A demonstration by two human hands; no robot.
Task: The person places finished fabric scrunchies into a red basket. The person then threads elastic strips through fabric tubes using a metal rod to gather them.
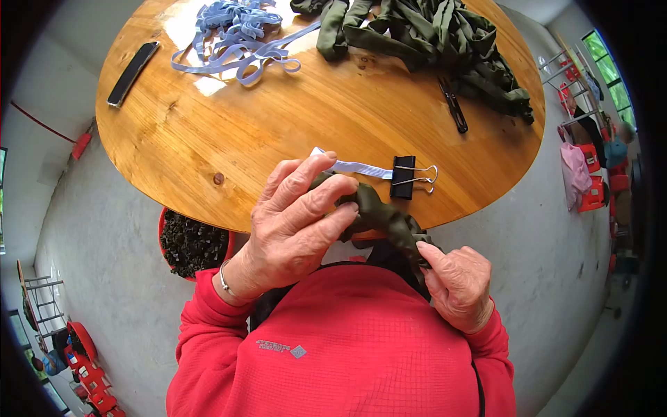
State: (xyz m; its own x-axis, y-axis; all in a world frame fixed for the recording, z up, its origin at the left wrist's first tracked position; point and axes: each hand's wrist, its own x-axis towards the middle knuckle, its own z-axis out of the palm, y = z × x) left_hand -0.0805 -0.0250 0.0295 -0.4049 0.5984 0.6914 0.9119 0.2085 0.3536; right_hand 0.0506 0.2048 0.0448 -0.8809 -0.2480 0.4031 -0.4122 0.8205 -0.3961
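A gathered tube of dark green fabric (382, 217) stretches between my two hands in front of the table edge. My left hand (295, 226) is closed on its left end, fingers bent over the cloth. My right hand (457, 283) pinches the other end between thumb and fingers. A pale elastic band (365, 169) runs from beside my left fingertips to a black binder clip (403, 178), which is clamped on its right end and lies on the table. Whether the band also passes into the fabric is hidden behind my left fingers.
On the round wooden table (167, 153) lie a heap of pale blue elastic (240, 31), a pile of green fabric tubes (431, 35), small black snips (453, 105) and a black strip (133, 74). A red tub (196, 242) of dark scraps stands below the table's left edge.
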